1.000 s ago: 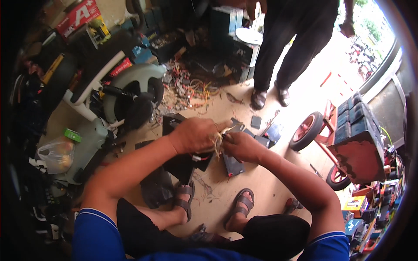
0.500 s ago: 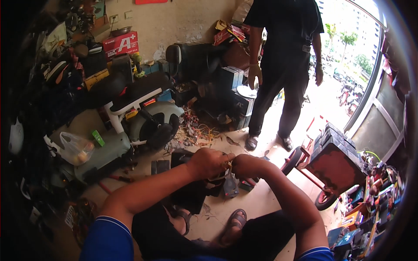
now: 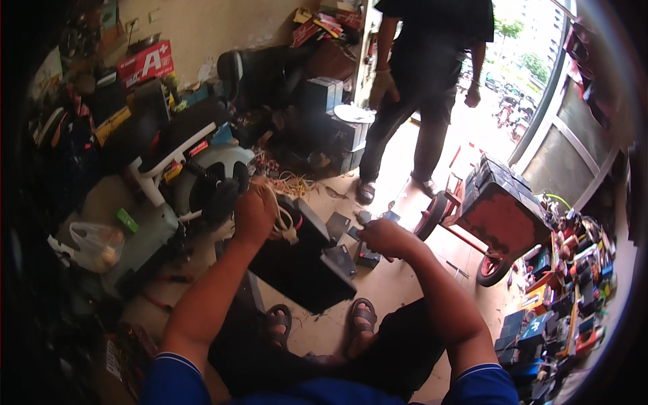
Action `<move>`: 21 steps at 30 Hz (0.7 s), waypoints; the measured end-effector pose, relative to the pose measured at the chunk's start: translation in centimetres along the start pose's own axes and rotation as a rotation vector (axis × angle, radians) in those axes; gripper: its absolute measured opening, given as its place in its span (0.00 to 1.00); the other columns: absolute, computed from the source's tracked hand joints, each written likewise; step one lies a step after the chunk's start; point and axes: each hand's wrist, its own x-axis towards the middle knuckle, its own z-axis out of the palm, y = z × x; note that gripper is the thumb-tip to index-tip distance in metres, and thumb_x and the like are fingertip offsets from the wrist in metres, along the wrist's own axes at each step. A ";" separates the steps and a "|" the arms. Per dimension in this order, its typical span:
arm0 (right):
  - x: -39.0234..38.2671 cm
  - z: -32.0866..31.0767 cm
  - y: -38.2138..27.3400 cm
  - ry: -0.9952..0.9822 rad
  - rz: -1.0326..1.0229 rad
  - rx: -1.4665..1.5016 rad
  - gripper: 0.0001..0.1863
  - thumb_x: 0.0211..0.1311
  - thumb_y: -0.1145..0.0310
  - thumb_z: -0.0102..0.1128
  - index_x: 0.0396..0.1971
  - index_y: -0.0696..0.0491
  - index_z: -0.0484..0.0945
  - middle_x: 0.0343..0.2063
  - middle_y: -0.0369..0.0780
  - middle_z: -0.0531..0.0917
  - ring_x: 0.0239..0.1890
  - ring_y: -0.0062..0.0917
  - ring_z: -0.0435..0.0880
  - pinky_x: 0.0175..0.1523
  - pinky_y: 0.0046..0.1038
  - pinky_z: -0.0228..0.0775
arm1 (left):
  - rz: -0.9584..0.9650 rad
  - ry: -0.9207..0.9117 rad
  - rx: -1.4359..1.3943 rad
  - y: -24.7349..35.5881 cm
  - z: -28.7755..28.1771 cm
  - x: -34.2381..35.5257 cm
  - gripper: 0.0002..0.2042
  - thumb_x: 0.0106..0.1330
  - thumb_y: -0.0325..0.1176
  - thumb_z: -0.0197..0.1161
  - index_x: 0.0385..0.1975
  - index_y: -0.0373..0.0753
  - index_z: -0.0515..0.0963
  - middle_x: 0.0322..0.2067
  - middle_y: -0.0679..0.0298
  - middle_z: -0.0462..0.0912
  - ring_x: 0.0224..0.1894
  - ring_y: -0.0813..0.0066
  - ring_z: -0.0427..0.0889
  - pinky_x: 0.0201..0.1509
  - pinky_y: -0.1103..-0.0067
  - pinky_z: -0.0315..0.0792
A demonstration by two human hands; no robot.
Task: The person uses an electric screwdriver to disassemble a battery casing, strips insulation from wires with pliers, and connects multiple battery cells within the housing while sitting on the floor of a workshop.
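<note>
My left hand (image 3: 255, 214) is closed on a cream-coloured cable (image 3: 285, 223), which hangs in a loop beside my fingers. Just below it, a black box (image 3: 297, 266) stands tilted on the floor in front of my feet. My right hand (image 3: 388, 237) is closed, apart from the left one, above a few dark battery blocks (image 3: 339, 260) on the floor. Something small and grey shows at its fingertips, and a bit of red below the palm; I cannot make out what it holds.
A person (image 3: 432, 88) in dark clothes stands ahead by the bright doorway. To the left is a pale electric scooter (image 3: 152, 226) with a plastic bag (image 3: 98, 246) on it. A red trolley (image 3: 499, 223) loaded with batteries stands right, near piled batteries (image 3: 533, 331).
My hands, together before, have moved apart, the left one leftward with the cream cable. The black box shows more fully now. The view has shifted, and the person still stands ahead.
</note>
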 end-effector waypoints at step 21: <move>1.9 -0.2 4.5 0.325 0.650 0.683 0.32 0.61 0.46 0.72 0.41 0.64 0.76 0.19 0.41 0.79 0.08 0.25 0.71 0.13 0.29 0.62 | -1.106 0.238 -0.595 -14.4 2.0 1.3 0.12 0.70 0.32 0.54 0.44 0.33 0.79 0.36 0.55 0.83 0.33 0.64 0.81 0.32 0.63 0.73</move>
